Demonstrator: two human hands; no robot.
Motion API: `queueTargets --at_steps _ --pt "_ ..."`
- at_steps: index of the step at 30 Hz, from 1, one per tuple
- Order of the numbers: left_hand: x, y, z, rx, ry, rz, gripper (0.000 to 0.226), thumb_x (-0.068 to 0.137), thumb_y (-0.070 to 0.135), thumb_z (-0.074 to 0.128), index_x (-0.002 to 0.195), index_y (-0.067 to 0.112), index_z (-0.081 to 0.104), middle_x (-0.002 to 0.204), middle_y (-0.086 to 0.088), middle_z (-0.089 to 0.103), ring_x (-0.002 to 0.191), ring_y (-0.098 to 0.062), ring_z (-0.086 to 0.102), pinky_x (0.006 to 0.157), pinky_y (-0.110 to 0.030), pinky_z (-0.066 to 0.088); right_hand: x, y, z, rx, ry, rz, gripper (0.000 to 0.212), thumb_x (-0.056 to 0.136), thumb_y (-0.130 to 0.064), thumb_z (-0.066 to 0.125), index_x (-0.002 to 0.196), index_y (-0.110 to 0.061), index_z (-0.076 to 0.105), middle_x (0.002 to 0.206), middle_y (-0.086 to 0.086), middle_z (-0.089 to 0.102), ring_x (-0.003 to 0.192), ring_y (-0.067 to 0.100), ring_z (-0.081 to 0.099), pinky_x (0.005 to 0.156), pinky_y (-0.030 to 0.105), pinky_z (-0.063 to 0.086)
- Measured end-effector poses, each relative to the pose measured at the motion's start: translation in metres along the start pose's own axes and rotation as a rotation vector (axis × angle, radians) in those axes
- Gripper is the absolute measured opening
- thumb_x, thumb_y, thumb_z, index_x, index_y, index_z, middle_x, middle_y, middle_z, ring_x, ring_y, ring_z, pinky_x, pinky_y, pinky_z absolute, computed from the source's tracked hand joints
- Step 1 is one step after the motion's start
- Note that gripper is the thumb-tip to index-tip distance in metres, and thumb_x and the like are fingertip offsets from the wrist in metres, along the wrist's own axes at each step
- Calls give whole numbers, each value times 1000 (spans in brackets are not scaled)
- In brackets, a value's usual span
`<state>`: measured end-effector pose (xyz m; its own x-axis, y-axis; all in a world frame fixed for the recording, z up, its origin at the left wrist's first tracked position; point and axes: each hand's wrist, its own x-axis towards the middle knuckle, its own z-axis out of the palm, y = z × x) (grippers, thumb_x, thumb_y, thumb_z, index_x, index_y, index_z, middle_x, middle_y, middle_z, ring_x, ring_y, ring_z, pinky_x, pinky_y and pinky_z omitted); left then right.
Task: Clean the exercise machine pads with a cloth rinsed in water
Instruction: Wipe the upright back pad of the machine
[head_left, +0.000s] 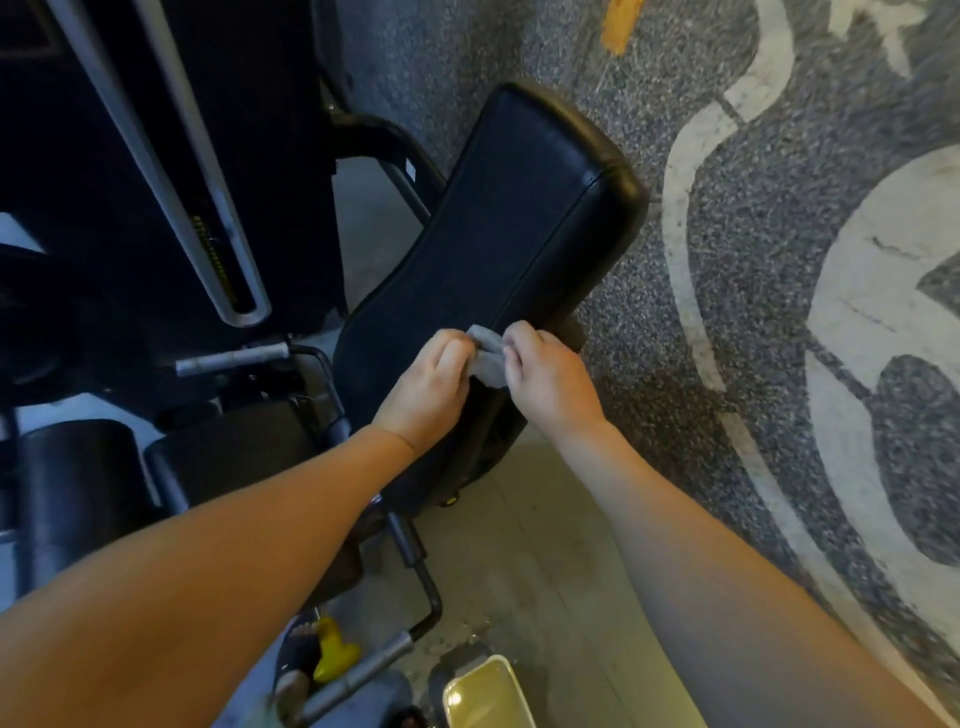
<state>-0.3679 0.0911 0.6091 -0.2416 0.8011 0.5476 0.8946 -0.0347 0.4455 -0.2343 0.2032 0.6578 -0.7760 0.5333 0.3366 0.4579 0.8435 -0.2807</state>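
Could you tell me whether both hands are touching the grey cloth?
Touching. The head view shows the left hand and right hand each pinching an end of the cloth above the black pad.

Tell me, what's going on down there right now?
Left hand and right hand both gripping grey cloth. Cloth at near end of black pad. Nothing in the way.

My left hand (431, 387) and right hand (545, 376), both bare, no gloves, rings or watch in view, my forearms uncovered from wrist to frame edge (no sleeve visible), short rounded fingers (452, 356), nails unpainted
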Motion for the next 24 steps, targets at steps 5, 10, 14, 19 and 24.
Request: queueTargets --at_steps 5,10,14,19,24 --pt "58 22 -21 -38 126 8 19 93 8 52 108 6 64 118 -11 55 110 -24 50 89 -30 48 11 14 -37 -8 288 85 11 97 -15 54 95 -4 52 86 11 56 72 28 59 56 37 45" --pt "122 42 -26 -7 161 71 19 93 12 50 100 6 66 112 -11 54 104 -23 50 86 -28 46 26 24 -62 74 404 157 6 100 -9 52 96 -5 50 88 9 52 75 29 54 61 39 37" --pt "95 19 -15 25 77 71 15 90 9 54 97 5 67 104 -11 55 96 -24 52 78 -34 50 18 27 -25 41 321 220 5 95 -9 53 96 -3 52 90 16 58 78 38 60 60 43 41" --pt "41 -7 6 67 -123 38 22 90 19 52 90 7 71 101 -11 54 89 -26 54 69 -38 53 -20 21 34 186 108 312 13 92 -8 59 104 -7 54 95 13 65 88 34 64 70 44 51" --pt "-10 -23 8 121 -449 -96 17 92 15 61 98 16 77 106 -4 53 95 -25 55 82 -46 54 -47 9 62 251 -319 433 10 96 -9 51 100 -18 46 86 8 63 77 31 63 69 48 56"
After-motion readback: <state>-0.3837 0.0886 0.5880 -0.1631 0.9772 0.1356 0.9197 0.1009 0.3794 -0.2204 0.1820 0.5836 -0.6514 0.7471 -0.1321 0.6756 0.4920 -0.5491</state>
